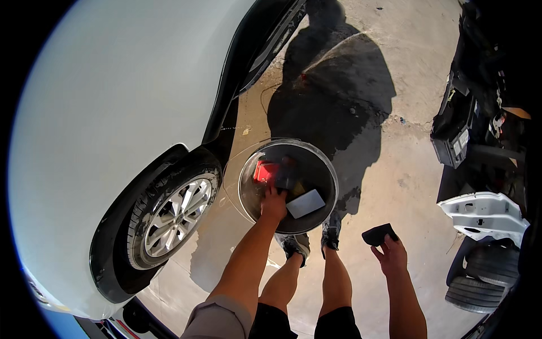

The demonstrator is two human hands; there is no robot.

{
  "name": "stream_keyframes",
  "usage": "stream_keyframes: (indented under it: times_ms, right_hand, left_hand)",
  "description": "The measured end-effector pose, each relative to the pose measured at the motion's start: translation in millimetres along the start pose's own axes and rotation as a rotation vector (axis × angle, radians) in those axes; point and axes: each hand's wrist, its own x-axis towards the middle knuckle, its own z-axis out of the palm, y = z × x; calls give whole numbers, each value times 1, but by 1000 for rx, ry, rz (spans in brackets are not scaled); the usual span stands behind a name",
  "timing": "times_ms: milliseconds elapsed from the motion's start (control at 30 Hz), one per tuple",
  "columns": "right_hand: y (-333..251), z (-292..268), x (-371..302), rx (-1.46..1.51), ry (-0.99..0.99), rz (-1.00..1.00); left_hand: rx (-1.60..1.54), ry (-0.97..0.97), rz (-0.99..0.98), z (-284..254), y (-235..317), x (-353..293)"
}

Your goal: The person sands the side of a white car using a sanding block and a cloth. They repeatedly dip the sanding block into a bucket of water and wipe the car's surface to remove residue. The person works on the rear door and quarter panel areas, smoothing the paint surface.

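Note:
My left hand point(274, 204) reaches down into a round dark bucket point(241, 195) standing at my feet. Its fingers look closed at the edge of a blurred dark thing point(287, 179), whose kind I cannot make out. Beside that lies a red object point(265, 171), also smeared by motion. A pale rectangular block point(305, 204) rests in the bucket to the right of my fingers. Out to the right of the bucket, my right hand point(390, 254) grips a small black wedge-like pad point(378, 234) between thumb and fingers, held above the ground.
A light-coloured car point(124, 85) fills the left side, its wheel point(179, 217) close to the bucket. On the right are a black car battery point(453, 150), a white metal panel point(483, 212) and stacked tyres point(480, 294). Concrete ground point(412, 181) lies between, crossed by my shadow.

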Motion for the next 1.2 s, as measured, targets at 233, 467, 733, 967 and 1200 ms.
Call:
stream_keyframes:
  times_ms: [233, 467, 733, 967, 1200]
  right_hand:
    - [3, -28, -17, -158, 59, -33]
    - [16, 38, -81, -262, -55, -127]
    - [-15, 162, -180, -219, -509, -390]
    - [-28, 344, -370, -542, -680, -540]
    - [38, 502, -467, -421, -884, -826]
  left_hand:
    - [-382, -409, -142, -13, 0, 17]
    - [-1129, -514, -425, -159, -51, -102]
    - [-1682, 138, -249, -538, -150, -340]
    - [-1462, 977, 35, -741, -268, -476]
    - [153, 1093, -114, -758, -364, -414]
